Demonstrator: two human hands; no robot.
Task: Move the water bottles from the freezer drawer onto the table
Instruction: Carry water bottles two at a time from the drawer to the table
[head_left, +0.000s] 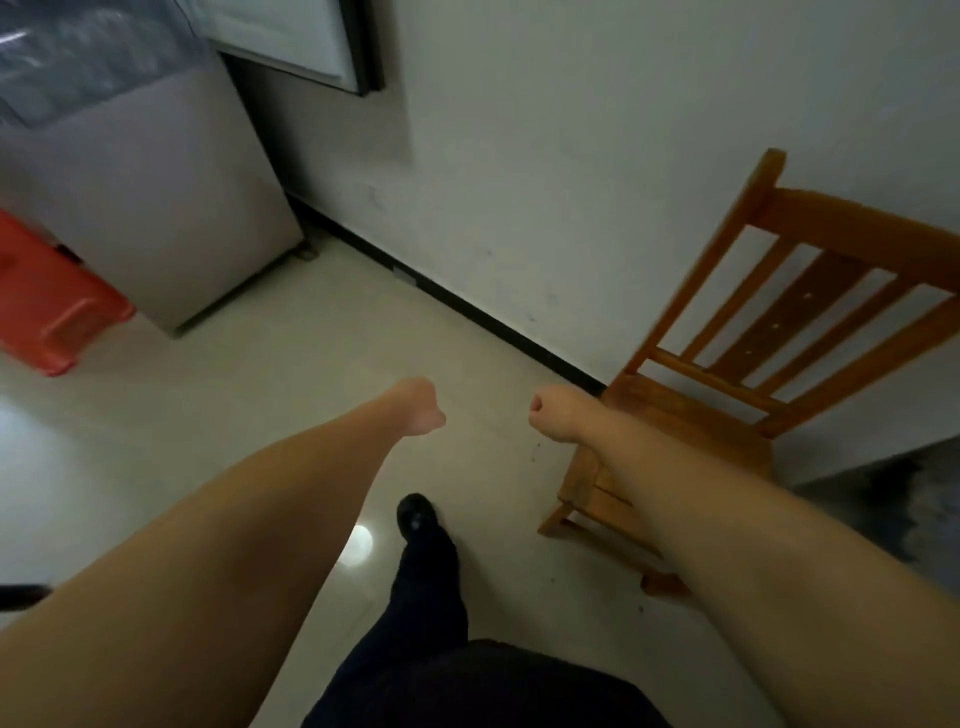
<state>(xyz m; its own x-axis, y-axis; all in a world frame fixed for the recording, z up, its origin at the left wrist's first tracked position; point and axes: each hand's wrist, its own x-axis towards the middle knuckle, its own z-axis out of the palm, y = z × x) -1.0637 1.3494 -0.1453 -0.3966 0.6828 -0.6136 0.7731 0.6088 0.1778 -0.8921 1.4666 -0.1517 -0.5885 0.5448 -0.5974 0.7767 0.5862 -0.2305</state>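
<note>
Both hands are held out over the floor, left of the wooden chair (727, 395). The left hand (423, 408) and right hand (548, 415) have curled fingers and hold nothing. No water bottles are visible; the grey freezer (156, 208) stands far left of the chair.

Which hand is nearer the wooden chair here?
Right. The right hand, curled and holding nothing, hangs just left of the wooden chair seat's front corner. The left hand, also holding nothing, is farther left over bare floor.
</note>
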